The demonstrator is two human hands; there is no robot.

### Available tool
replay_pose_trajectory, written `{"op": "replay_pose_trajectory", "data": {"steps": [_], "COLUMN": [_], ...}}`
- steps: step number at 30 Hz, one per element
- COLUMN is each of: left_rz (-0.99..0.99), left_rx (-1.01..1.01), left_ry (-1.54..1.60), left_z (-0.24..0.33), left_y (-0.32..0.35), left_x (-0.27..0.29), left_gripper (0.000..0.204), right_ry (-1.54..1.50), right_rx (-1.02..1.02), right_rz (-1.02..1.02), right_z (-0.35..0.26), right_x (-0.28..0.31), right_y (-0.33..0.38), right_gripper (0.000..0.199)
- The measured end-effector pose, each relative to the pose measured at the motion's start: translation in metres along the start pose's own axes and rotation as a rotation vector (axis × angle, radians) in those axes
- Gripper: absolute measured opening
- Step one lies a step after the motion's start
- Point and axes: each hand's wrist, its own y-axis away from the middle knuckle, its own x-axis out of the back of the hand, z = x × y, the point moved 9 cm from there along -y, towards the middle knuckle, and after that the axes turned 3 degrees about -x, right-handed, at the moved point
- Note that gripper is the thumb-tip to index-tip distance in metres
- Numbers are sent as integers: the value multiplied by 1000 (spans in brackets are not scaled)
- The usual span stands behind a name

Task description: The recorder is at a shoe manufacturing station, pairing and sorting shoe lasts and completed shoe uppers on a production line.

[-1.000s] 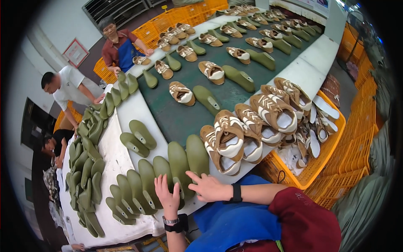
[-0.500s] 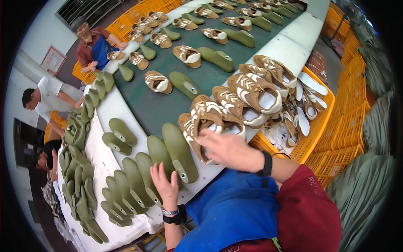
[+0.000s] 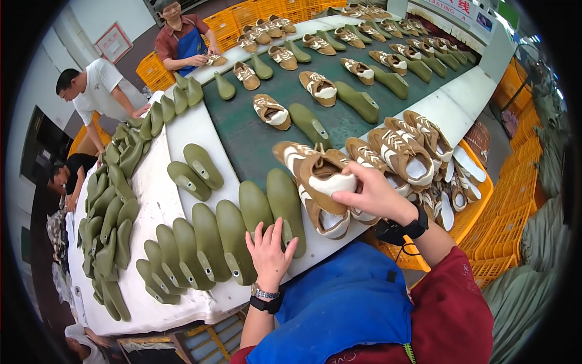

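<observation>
My right hand (image 3: 373, 195) grips a tan and white shoe upper (image 3: 320, 176), lifted off a row of like uppers (image 3: 400, 148) that lean along the white table edge. My left hand (image 3: 269, 252) lies flat with fingers spread on the green shoe lasts (image 3: 267, 206) lined up side by side on the white cloth. It holds nothing. A watch sits on each wrist.
A green conveyor belt (image 3: 254, 142) carries several uppers and lasts away from me. More lasts (image 3: 112, 212) pile at the left. Three people (image 3: 100, 91) work at the far left side. Yellow crates (image 3: 503, 236) with insoles stand at my right.
My right hand has left the lasts, moved right to the row of uppers and closed on one. The left hand stays on the lasts. The view has shifted.
</observation>
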Motion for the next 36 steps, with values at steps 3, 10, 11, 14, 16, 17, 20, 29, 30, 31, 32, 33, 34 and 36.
{"op": "replay_pose_trajectory", "data": {"steps": [3, 10, 11, 14, 16, 17, 20, 29, 30, 31, 32, 33, 34, 36], "left_rz": [10, -67, -75, -74, -100, -117, -157, -242, -244, -249, -230, -202, -198, -214], "left_rx": [-2, -23, -18, -7, -14, -6, 11, 79, 84, 77, 43, 26, 33, 31], "left_ry": [7, -21, -38, -73, -77, -83, -114, -142, -136, -127, -146, -163, -174, -159], "left_z": [1, 5, 2, -3, -3, -2, -1, -5, -6, -5, -5, -6, -11, -11], "left_y": [1, -2, 0, 6, 6, 5, 3, 3, 5, 4, 4, 8, 13, 11], "left_x": [1, -9, -11, -12, -18, -20, -25, -30, -31, -32, -34, -32, -32, -34], "left_gripper": [56, 57, 58, 58, 58, 59, 58, 60, 62, 63, 59, 56, 56, 57], "right_ry": [-307, 762, 739, 407, 110, 118, -446, 503, 603, 519, 566, 629, 717, 705], "right_rx": [89, 164, 165, 303, 256, 67, -144, -895, -879, -1133, -1220, -1291, -1342, -1380], "right_rz": [15, 113, 76, 293, 428, 452, 595, 94, 49, 142, 46, -55, -3, 131], "right_z": [-3, 54, 54, 35, 55, 93, 205, 577, 560, 593, 586, 569, 591, 588], "right_x": [-1, -24, -25, 9, 44, 62, 120, 149, 139, 127, 116, 113, 112, 123], "right_y": [-4, 11, 15, 46, 70, 79, 128, 195, 175, 195, 191, 181, 176, 181], "right_gripper": [35, 39, 41, 46, 36, 25, 12, 25, 31, 38, 38, 39, 40, 38]}}
